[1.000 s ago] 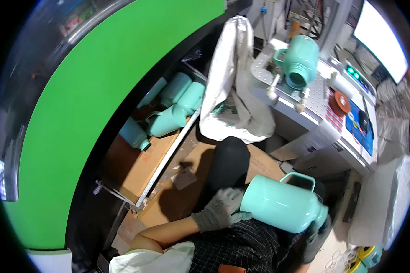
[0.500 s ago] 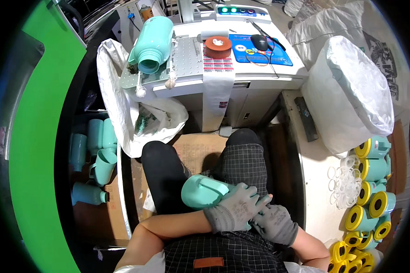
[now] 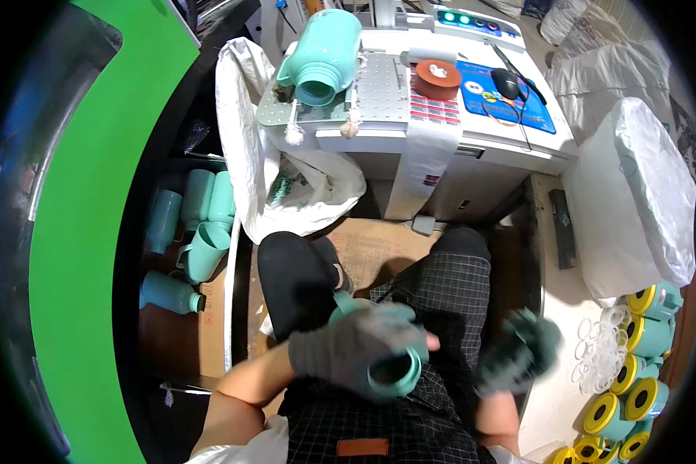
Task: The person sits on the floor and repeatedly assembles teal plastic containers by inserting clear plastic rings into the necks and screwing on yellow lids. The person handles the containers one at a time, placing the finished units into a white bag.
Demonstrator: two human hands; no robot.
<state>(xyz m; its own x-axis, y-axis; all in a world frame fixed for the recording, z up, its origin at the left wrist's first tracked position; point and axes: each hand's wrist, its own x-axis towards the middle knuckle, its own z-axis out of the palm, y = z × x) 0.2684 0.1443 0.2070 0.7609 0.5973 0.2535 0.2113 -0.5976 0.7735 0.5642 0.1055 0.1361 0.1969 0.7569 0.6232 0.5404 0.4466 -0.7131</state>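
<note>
In the head view, a workroom surrounds the seated person; a broad green panel [image 3: 85, 255] curves down the left side, and a white tabletop [image 3: 562, 139] stands ahead, beyond the knees; on its left part, a perforated metal plate [image 3: 383, 85] bears a teal handled jug [image 3: 329, 42] lying with its mouth toward the person; to the right of the plate are an orange-red roll [image 3: 438, 87] and a blue mat [image 3: 537, 120] with a black mouse [image 3: 506, 83] on it; a control box [image 3: 475, 23] behind them shows 2 lit green buttons. An open white sack [image 3: 243, 100] slumps against the tabletop's left end; beside it, 5 teal jugs [image 3: 206, 251] sit in a low bay.

Over the checked apron [image 3: 445, 309], the gloved left hand [image 3: 348, 348] has its fingers wrapped round another jug, the held one [image 3: 400, 388], at the lap, its open mouth turned toward the person; the gloved right hand [image 3: 522, 352] is apart from it, above the right thigh (motion blurs it, so I cannot tell whether its fingers are clenched, released or grasping something). Near that hand, a pale ledge [image 3: 553, 309] carries a heap of clear rings [image 3: 599, 348]; just beyond are teal jars with yellow rims [image 3: 646, 398] and a full white bag [image 3: 634, 193].
</note>
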